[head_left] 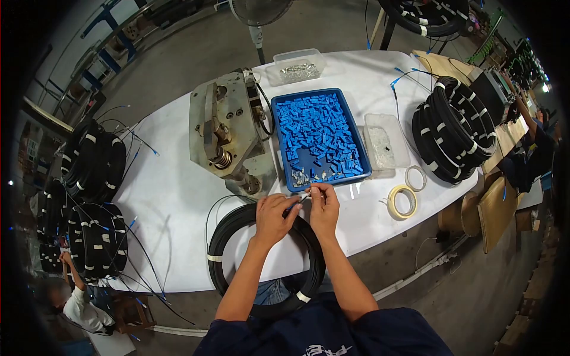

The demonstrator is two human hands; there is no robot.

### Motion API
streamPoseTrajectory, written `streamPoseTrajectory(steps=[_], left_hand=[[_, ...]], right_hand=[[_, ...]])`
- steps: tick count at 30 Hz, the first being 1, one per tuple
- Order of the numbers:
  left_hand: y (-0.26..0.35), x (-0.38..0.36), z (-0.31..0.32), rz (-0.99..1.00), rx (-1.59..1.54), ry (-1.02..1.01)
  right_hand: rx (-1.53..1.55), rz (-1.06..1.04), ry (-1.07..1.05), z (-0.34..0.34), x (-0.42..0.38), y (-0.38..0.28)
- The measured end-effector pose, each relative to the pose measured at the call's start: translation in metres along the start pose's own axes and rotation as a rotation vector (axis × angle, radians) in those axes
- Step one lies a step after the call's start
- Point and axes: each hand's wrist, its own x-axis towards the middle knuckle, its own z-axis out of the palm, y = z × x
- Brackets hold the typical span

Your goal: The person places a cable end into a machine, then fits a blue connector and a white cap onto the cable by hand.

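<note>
My left hand (274, 221) is closed on the end of a thin black cable (303, 199). Beside it, my right hand (324, 212) pinches at the cable's tip; whatever small part sits between thumb and fingers is too small to name. Under both hands a coil of black cable (221, 249), bound with white tape, overhangs the table's near edge and my lap. Just beyond my fingers lies a dark blue tray (276, 142) of loose blue connector housings (314, 127). Small metal parts (300, 177) rest in its near left corner.
A metal press (222, 130) stands left of the tray. Clear plastic boxes (300, 65) (383, 145) and tape rolls (402, 202) are nearby. Taped cable coils (454, 130) (98, 240) occupy both table ends. A fan (258, 29) stands behind; another person (83, 305) is at far left.
</note>
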Motion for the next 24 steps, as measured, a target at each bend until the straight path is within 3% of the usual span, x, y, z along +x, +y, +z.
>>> streamPoseTrajectory(steps=[2,5,7,11,15,17,18,21,24], left_hand=[[-0.002,0.008,0.006,-0.075,-0.15,-0.07],[-0.001,0.021,0.012,0.05,-0.333,0.022],[0.004,0.029,0.009,-0.262,-0.467,-0.177],[-0.005,0.034,0.01,-0.38,-0.591,-0.187],[-0.022,0.033,0.016,-0.379,-0.802,-0.223],[-0.023,0.034,0.017,-0.437,-0.984,-0.185],[-0.025,0.035,0.016,-0.473,-1.023,-0.202],[-0.027,0.038,0.015,-0.468,-1.003,-0.197],[-0.025,0.04,0.012,-0.478,-0.905,-0.21]], right_hand=[[-0.037,0.015,-0.065,-0.003,0.009,-0.009],[-0.065,0.042,-0.148,0.0,0.02,-0.018],[-0.04,0.051,-0.169,0.004,0.029,-0.019],[0.061,0.151,-0.282,0.006,0.052,-0.011],[-0.143,0.123,-0.249,0.012,0.08,-0.014],[-0.459,0.042,-0.338,0.017,0.094,-0.01],[-0.434,-0.023,-0.336,0.02,0.098,0.002],[-0.543,-0.136,-0.357,0.028,0.105,0.028],[-0.8,-0.078,-0.364,0.035,0.094,0.009]])
